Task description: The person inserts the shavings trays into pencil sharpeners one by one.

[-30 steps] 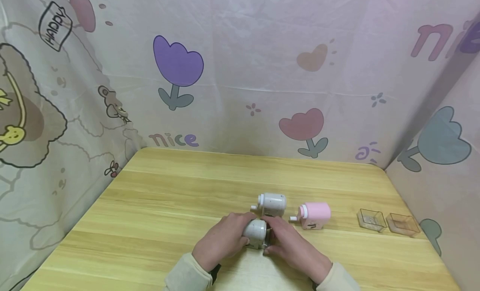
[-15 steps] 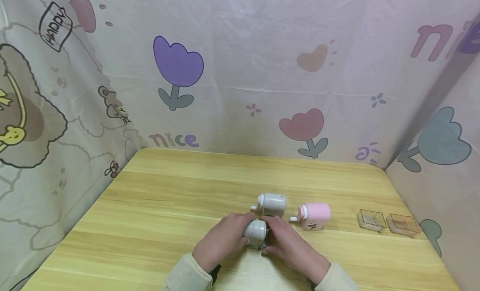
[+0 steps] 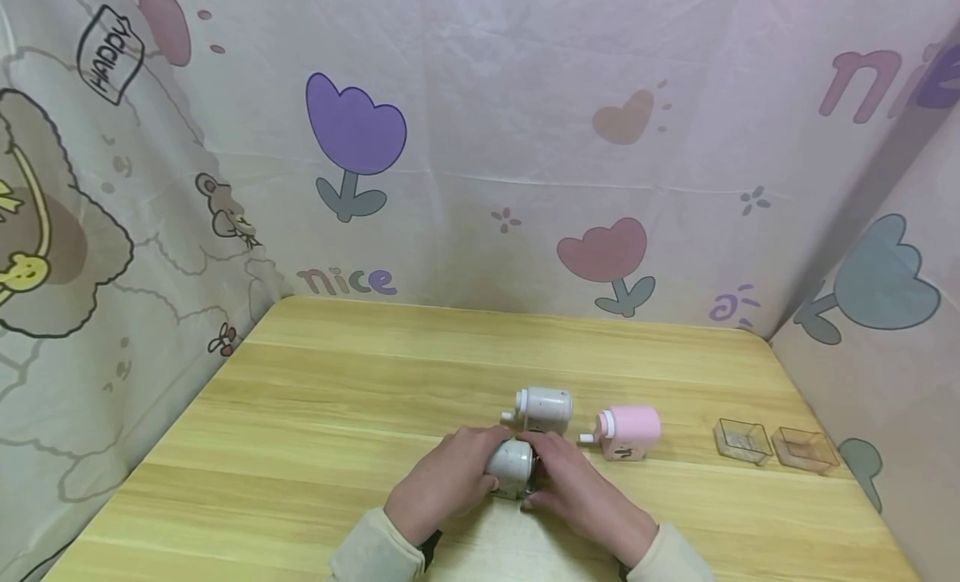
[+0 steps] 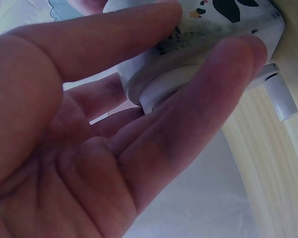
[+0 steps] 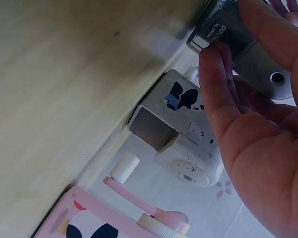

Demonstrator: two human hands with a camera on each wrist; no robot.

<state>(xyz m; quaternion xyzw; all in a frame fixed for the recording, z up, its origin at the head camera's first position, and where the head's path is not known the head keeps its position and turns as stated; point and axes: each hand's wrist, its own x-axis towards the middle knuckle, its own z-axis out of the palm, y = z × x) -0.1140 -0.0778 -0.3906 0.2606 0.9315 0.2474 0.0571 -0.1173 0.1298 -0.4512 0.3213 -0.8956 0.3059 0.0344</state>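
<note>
A white crank pencil sharpener with dark prints stands near the front of the table between both hands. My left hand grips its body from the left; in the left wrist view the fingers wrap its crank end, and the crank handle sticks out beyond them. My right hand is at the opposite end, fingers and thumb pinching a dark see-through shavings drawer at the sharpener's lower front. Above the drawer the round pencil hole shows. The drawer's inner part is hidden.
Just behind stands a second white sharpener, with an open drawer slot. A pink sharpener is right of it. Farther right lie a greyish clear drawer and an orange-tinted one. Printed cloth surrounds the wooden table.
My right hand has edged slightly left toward the sharpener, and the gap at the drawer end looks narrower. My left hand and the other things have stayed in place.
</note>
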